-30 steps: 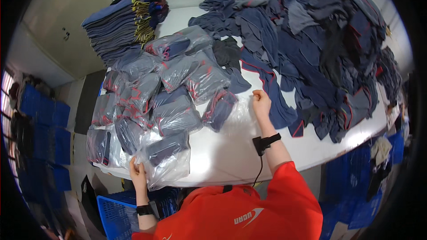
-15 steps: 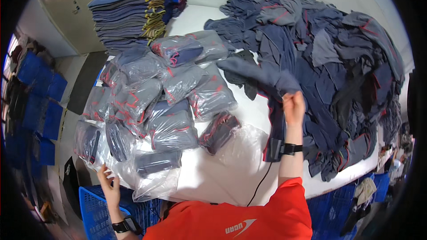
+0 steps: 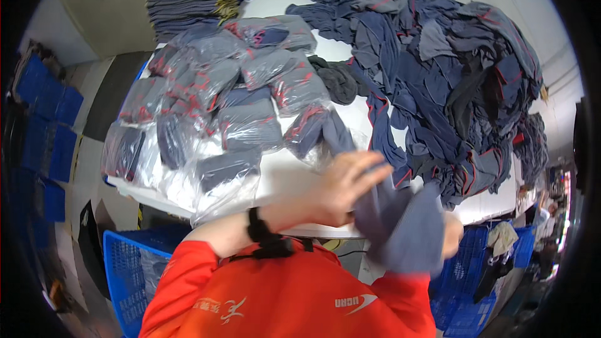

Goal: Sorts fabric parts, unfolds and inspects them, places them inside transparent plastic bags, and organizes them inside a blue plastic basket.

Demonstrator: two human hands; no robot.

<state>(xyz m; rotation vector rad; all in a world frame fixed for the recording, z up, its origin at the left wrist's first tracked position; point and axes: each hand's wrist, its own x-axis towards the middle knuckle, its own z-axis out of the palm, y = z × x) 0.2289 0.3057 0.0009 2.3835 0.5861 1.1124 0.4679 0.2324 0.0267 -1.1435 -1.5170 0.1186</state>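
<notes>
A dark blue-grey garment [image 3: 407, 231] hangs in front of my body at the table's near edge, blurred by motion. My right hand [image 3: 452, 236] grips its right side, fingers partly hidden behind the cloth. Across my front reaches my left hand [image 3: 341, 188], smeared but with its fingers stretched out, at the garment's left edge. A strip of the same cloth runs up from there beside a plastic-wrapped dark bundle [image 3: 307, 130]. Just beyond lies a bunched black piece of clothing [image 3: 338, 81].
Clear-bagged garments [image 3: 250, 125] cover the table's left half. A large heap of loose dark clothes with red trim [image 3: 432, 87] fills the right. Folded garments stand in a stack [image 3: 184, 0] at the back left. Blue crates [image 3: 125, 275] stand below the near edge.
My right hand has drawn the garment off the table, down toward my body. My left hand has left the bagged bundles at the left and come across to the cloth.
</notes>
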